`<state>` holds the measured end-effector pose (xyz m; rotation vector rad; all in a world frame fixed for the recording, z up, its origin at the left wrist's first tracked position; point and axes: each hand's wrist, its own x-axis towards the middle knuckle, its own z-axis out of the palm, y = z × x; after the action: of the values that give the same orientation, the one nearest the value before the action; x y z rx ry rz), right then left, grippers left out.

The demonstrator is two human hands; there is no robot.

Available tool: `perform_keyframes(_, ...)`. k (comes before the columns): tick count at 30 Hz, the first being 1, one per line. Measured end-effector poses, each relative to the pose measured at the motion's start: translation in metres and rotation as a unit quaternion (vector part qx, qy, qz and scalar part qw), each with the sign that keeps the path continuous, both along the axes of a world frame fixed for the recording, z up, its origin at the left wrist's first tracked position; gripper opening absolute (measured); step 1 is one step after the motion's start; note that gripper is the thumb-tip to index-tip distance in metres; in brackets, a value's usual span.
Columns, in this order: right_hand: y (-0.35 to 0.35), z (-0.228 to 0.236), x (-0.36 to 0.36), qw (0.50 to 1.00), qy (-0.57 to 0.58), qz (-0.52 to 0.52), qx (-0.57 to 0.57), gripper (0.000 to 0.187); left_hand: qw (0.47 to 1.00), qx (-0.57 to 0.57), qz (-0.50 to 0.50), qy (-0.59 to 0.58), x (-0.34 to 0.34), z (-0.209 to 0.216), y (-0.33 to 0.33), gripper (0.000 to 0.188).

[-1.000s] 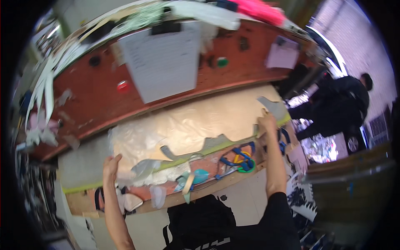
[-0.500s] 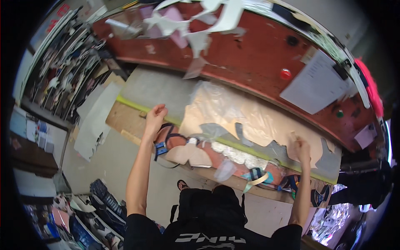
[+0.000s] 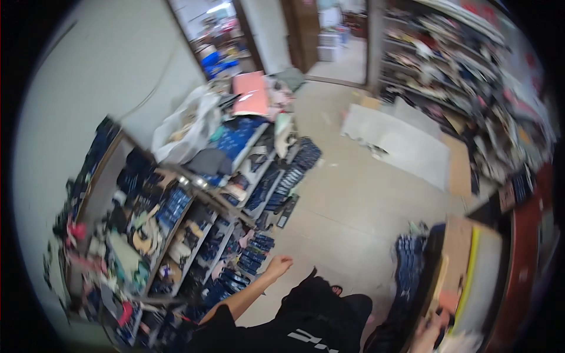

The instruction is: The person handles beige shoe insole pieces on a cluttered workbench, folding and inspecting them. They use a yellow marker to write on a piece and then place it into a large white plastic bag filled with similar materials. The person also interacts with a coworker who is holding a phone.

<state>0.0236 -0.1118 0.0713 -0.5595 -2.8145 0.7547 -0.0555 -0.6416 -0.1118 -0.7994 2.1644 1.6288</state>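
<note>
My left hand [image 3: 278, 267] is held out over the floor beside the shelves, its fingers loosely curled together with nothing visible in them. Stacks of dark blue pieces [image 3: 256, 254] lie on the shelf end nearest to it. At the lower right, my right hand [image 3: 432, 330] is by the edge of the workbench [image 3: 462, 253], partly blurred. Its fingers are bent around or against something dark that I cannot make out. A grey cutting surface with a yellow edge strip [image 3: 471, 270] lies on that bench, just beyond the hand.
Crowded shelves [image 3: 170, 235] of cut scraps line the left wall, with a white plastic bag [image 3: 188, 126] and a pink sheet [image 3: 250, 94] on top. Grey sheets [image 3: 400, 144] lie on the floor. A full rack [image 3: 441, 53] stands far right; a doorway [image 3: 341, 47] opens behind.
My view has swung left from the bench toward the shelves and doorway. My left hand has left the bench and is over the floor; my right hand remains near the bench.
</note>
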Motion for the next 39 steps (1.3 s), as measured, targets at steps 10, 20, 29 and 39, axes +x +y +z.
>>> perform_keyframes(10,-0.321,-0.004,-0.298,0.796,-0.064,0.596,-0.079,0.031,0.935,0.059,0.345,0.047,0.055,-0.016,-0.105,0.028)
perform_keyframes(20,-0.754,0.080,-0.507,0.496,0.016,0.838,-0.227,0.024,0.779,-0.502,0.250,0.282,-0.194,0.197,-0.376,0.048)
perform_keyframes(29,-1.078,0.053,-0.537,0.534,0.134,0.835,0.009,0.037,0.744,-0.651,0.138,0.069,-0.244,0.228,-0.533,0.050)
perform_keyframes(39,-1.149,0.068,-0.601,0.551,0.079,0.830,-0.026,0.033,0.894,-0.359,0.193,0.186,-0.222,0.274,-0.565,0.026)
